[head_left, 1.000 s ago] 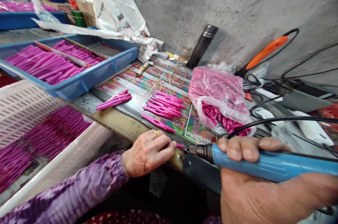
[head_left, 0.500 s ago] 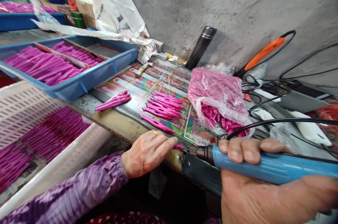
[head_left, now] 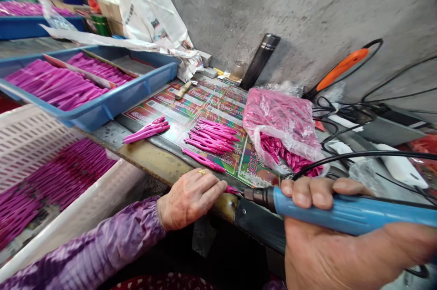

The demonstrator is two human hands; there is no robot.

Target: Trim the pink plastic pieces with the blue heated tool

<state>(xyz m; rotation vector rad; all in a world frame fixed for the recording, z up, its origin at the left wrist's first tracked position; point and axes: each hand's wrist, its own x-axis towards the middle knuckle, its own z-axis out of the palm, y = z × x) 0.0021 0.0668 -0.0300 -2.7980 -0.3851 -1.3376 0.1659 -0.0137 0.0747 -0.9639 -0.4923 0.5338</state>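
Observation:
My left hand (head_left: 193, 199) is closed at the table's front edge on a slender pink plastic piece (head_left: 232, 189); only its tip shows past my fingers. In my right hand (head_left: 327, 244) lies a blue electric screwdriver (head_left: 317, 210), held level with fingers and thumb around its body. Its bit meets the tip of the pink piece, or comes very close. Just beyond my left hand lie a single pink piece (head_left: 203, 160) and a neat row of pink pieces (head_left: 211, 135). A smaller bunch (head_left: 146, 129) rests to their left.
A clear bag (head_left: 280, 121) of pink parts sits behind the screwdriver, near black cables (head_left: 331, 117). On the left are a blue tray (head_left: 105, 114) and a white crate (head_left: 112, 199), both holding pink pieces. A small hammer (head_left: 184, 90) and black flask (head_left: 260, 61) stand farther back.
The screwdriver and my right hand have shifted very slightly left and up. My left hand has barely moved, and slightly more of the pink tip shows.

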